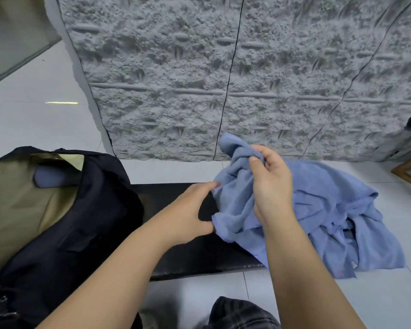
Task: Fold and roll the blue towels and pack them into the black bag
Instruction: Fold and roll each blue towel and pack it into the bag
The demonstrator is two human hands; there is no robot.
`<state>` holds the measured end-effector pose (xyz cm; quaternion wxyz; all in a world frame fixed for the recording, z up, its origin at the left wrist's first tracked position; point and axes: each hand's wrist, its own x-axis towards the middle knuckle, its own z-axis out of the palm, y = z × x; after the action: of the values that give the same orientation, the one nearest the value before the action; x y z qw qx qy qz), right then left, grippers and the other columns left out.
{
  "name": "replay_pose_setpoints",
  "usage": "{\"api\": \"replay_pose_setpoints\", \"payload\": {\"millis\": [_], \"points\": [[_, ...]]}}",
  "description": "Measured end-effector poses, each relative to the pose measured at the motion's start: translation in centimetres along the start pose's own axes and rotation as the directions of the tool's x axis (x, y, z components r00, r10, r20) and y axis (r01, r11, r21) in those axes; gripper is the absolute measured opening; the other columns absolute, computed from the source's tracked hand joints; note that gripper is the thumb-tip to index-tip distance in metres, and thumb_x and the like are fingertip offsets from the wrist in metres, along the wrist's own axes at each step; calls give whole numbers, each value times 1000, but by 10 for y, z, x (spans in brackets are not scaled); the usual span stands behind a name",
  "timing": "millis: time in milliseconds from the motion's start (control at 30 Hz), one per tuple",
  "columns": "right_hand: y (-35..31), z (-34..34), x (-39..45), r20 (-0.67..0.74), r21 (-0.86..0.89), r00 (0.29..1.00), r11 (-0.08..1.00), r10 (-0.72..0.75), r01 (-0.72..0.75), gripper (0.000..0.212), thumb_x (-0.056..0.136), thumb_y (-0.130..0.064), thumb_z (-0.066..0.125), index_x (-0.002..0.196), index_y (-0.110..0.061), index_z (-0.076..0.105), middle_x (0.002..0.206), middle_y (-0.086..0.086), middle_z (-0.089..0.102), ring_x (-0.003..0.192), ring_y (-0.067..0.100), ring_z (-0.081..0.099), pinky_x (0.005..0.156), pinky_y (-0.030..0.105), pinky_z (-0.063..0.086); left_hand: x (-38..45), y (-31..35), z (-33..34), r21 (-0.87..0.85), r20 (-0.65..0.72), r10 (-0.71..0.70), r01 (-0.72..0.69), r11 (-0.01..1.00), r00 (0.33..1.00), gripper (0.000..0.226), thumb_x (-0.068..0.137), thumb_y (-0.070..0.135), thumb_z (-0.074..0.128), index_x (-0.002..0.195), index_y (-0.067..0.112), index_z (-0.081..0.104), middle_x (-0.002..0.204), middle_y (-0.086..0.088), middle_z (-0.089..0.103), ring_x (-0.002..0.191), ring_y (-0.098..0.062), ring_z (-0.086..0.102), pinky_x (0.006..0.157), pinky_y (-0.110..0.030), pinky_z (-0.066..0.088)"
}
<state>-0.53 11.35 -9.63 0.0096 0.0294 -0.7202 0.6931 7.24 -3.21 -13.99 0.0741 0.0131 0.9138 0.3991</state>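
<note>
The crumpled towels (330,210) are plain light blue. The bag (81,222) is black outside, and its lining is khaki-tan. Inside it, 1 rolled towel (49,178) is a darker grey-blue. The bench (199,252) is black. The floor tiles (45,115) are glossy white. The wall (223,67) is grey with a rough stone pattern. The trousers (242,314) are dark with a thin pale check.

no readable text, no labels, no numbers
</note>
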Motion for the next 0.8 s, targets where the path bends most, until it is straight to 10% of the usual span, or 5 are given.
{"api": "replay_pose_setpoints", "payload": {"millis": [167,300,533,667,800], "points": [[13,40,-1,140,142,986,983,93,-113,13,95,-3,50,98,-11,60,88,-2,65,88,14,61,84,30,52,8,-19,2,95,-243,146,-126,987,959,35,78,40,51,109,25,59,114,11,54,104,-11,51,86,-36,45],[37,70,-1,247,280,954,930,169,-237,18,93,-3,53,92,-18,62,88,-6,70,92,12,64,89,29,50,3,-42,2,-232,-472,-119,7,973,873,8,81,30,52,84,25,57,79,3,62,74,-19,57,70,-38,48],[87,97,-21,416,-70,901,992,125,-106,17,82,-20,70,86,-28,56,82,-14,63,75,-4,57,69,13,42,4,-73,0,-498,-571,-430,121,858,700,19,85,14,50,86,33,52,51,12,52,42,-3,41,44,-18,33],[99,94,-31,394,-346,919,928,8,141,52,73,-30,76,102,-40,35,111,-26,36,102,-14,41,78,6,38,12,-82,-7,-450,-609,-411,132,883,678,15,85,19,53,78,30,61,65,11,62,60,-3,55,57,-21,43],[110,92,-27,393,-446,913,847,-108,291,40,77,-22,73,76,-37,36,84,-17,43,79,-2,46,68,10,36,18,-87,-6,-278,-733,-284,109,954,618,10,80,20,60,73,25,65,83,10,59,86,-15,56,77,-28,44]]}}
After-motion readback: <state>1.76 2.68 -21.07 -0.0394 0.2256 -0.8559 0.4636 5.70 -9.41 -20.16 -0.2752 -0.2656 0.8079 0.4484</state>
